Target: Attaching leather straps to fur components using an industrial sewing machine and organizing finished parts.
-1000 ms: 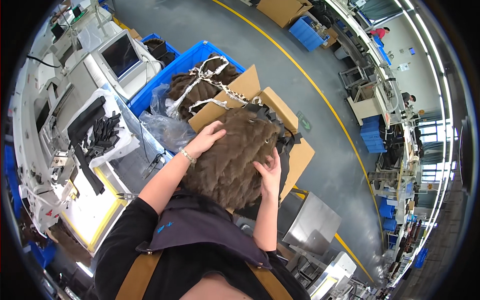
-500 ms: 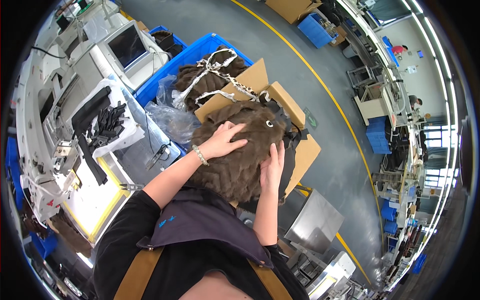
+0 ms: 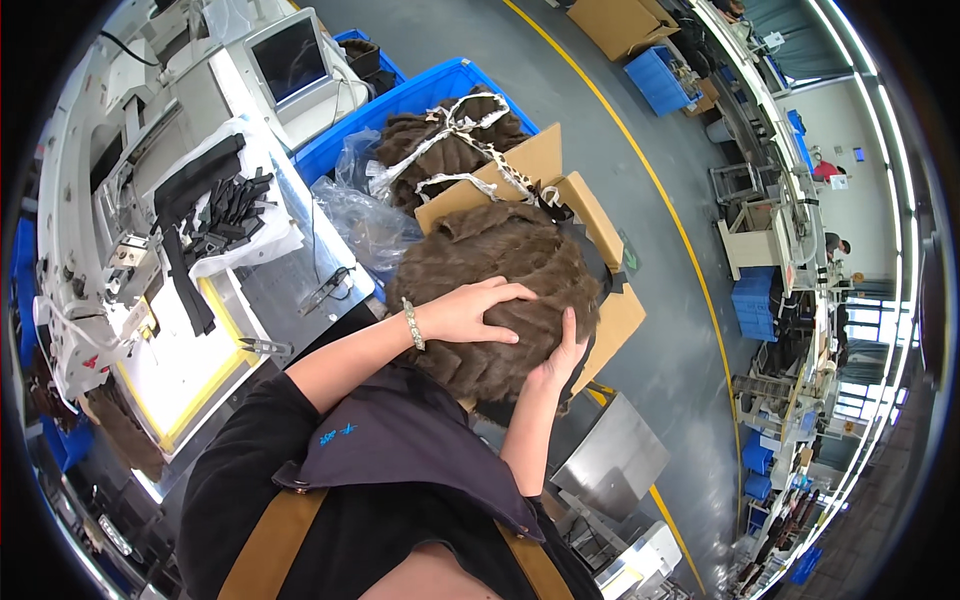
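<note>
Left hand: laid across the middle of the brown fur piece, with fingers extended and spread well away from the thumb; wearing a beaded bracelet at the wrist.
Right hand: against the lower right part of the fur piece, with one digit pointing up along the pile; otherwise partly hidden, so cannot tell whether pinching or merely supporting.
Fur piece: directly beyond the dark apron, under both hands, folded over near the far edge; bordered on the right by black material.
Cardboard box: open around the far side of the fur piece, with flaps above and right.
Blue bin: beyond the box, loaded with more brown fur and white and spotted strips.
Clear plastic: crumpled between bin and fur piece.
Bench: to the left, bearing black strips on a white sheet.
Floor: grey, crossed by a yellow line.
</note>
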`<state>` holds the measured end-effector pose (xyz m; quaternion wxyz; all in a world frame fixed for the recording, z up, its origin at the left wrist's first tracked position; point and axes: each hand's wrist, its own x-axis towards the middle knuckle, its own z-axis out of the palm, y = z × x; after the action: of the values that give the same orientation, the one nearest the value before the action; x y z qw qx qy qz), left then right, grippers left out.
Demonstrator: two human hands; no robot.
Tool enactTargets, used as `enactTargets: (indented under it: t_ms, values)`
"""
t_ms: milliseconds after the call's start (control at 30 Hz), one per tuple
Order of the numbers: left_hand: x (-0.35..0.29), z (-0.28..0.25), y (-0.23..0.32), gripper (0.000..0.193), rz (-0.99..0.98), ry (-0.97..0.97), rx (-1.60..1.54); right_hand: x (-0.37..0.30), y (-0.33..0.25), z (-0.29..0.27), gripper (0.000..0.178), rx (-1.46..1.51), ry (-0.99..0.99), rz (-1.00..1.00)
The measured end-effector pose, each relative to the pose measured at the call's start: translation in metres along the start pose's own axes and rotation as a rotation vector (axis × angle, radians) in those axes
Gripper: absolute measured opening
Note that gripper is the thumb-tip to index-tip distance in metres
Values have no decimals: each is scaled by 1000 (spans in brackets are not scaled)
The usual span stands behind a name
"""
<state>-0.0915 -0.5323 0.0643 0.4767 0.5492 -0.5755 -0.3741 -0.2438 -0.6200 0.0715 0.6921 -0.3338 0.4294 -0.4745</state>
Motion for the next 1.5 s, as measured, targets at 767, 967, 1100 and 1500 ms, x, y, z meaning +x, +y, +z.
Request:
enactTargets:
  t_ms: [767, 967, 1100, 1500]
  values:
    - [-3, 19, -34, 70, -227, 345, 13, 83, 24, 9, 43, -655, -187, -312]
    - [11, 19, -13, 71, -120, 275, -144, 61, -3, 8, 51, -280, -65, 126]
    - [19, 6, -3, 61, -12, 147, -131, 43, -18, -14, 53, 85, -126, 428]
    - [-55, -34, 47, 71, -44, 198, -299, -14, -20, 44, 66, -116, -384, 197]
